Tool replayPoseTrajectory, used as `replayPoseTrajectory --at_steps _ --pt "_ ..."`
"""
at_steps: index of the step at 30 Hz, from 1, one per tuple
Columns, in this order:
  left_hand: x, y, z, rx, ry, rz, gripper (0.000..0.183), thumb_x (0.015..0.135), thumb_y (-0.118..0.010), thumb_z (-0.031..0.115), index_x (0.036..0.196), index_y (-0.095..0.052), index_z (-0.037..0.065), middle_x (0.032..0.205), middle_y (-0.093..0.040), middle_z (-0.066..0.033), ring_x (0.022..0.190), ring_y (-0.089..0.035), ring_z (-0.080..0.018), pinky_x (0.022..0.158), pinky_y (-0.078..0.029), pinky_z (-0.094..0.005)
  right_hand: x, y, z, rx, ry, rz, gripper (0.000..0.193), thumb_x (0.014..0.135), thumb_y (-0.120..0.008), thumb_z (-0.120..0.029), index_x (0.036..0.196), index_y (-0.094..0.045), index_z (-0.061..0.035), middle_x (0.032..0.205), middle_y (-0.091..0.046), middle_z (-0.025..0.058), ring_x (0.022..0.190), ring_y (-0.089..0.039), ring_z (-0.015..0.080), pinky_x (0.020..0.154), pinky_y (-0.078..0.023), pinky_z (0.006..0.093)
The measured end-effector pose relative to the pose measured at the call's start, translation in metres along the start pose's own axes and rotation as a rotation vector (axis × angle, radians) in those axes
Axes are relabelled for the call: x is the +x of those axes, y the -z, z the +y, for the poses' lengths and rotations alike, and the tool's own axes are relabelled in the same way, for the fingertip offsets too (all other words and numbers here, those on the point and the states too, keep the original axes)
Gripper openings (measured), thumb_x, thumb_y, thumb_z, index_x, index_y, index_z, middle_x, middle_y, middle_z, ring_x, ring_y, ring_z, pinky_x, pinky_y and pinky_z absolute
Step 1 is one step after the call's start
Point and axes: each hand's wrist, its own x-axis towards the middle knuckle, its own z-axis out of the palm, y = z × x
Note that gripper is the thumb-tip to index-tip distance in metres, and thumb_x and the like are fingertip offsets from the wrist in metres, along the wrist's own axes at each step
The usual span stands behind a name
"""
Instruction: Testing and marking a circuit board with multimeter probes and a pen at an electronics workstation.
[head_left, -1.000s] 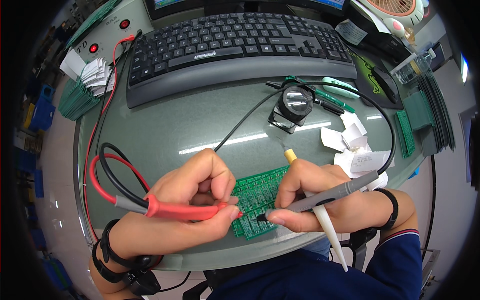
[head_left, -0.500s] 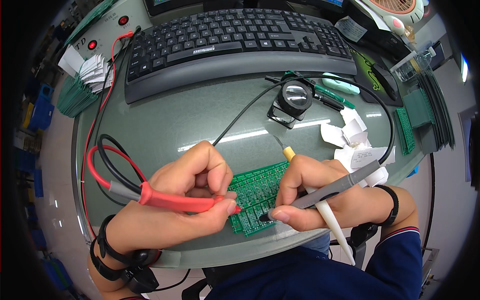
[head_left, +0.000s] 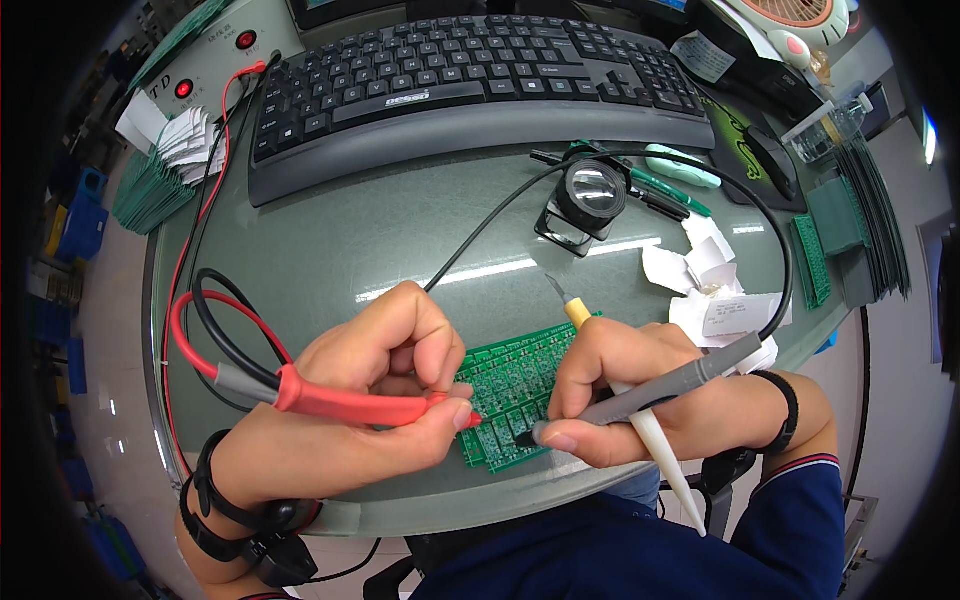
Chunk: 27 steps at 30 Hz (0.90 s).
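Note:
A panel of green circuit boards point(head_left: 510, 385) lies on the desk in front of me. My left hand point(head_left: 375, 370) is closed around a red test probe point(head_left: 350, 400), its tip at the panel's left part. Between the thumb and fingers of my right hand point(head_left: 625, 375) is a grey test probe point(head_left: 665, 388), its black tip low over the panel; contact I cannot make out. The same hand also keeps a thin-bladed knife point(head_left: 577, 311), whose blade and yellow collar point away from me and whose pale handle tapers out below the palm.
A black keyboard point(head_left: 470, 95) spans the far side. Nearer stand a black magnifier loupe point(head_left: 590, 195), a green pen point(head_left: 665, 190) and torn paper labels point(head_left: 735, 315). The grey probe's black cable arches over the desk. Green board stacks point(head_left: 155, 195) sit left, more point(head_left: 865, 215) right.
My right hand has tilted slightly, lowering the rear of the grey probe and shifting the knife's handle end a little downward. My left hand stays in place.

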Motion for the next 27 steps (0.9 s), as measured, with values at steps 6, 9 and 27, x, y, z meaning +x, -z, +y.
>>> replayPoseTrajectory --at_steps 6,9,27 --pt "0.0000 -0.0021 0.0025 -0.022 0.009 0.002 0.030 0.079 -0.061 -0.006 0.089 -0.036 0.009 0.091 -0.045 -0.0021 0.079 -0.048 -0.0033 0.090 -0.054 -0.0318 -0.0012 0.0006 0.0015 0.005 -0.002 0.006 0.025 0.087 -0.071 -0.016 0.087 -0.049 -0.0044 0.067 -0.060 0.0052 0.054 -0.058 0.0130 0.047 -0.042 0.0270" --pt "-0.0008 -0.0025 0.0025 -0.020 0.011 0.002 0.030 0.080 -0.061 -0.006 0.089 -0.036 0.009 0.091 -0.045 -0.0021 0.078 -0.048 -0.0034 0.090 -0.054 -0.0321 -0.0015 -0.0001 -0.0003 0.003 -0.005 0.004 0.025 0.087 -0.071 -0.016 0.086 -0.049 -0.0043 0.067 -0.058 0.0045 0.055 -0.056 0.0115 0.047 -0.042 0.0267" --pt "-0.0023 0.0004 0.0065 -0.012 -0.026 -0.034 0.029 0.081 -0.059 -0.007 0.090 -0.037 0.008 0.093 -0.045 -0.0023 0.085 -0.049 -0.0056 0.093 -0.053 -0.0335 -0.0008 0.0014 -0.0037 -0.007 -0.013 0.064 0.024 0.088 -0.070 -0.017 0.085 -0.049 -0.0053 0.061 -0.052 0.0025 0.051 -0.049 0.0105 0.046 -0.038 0.0279"
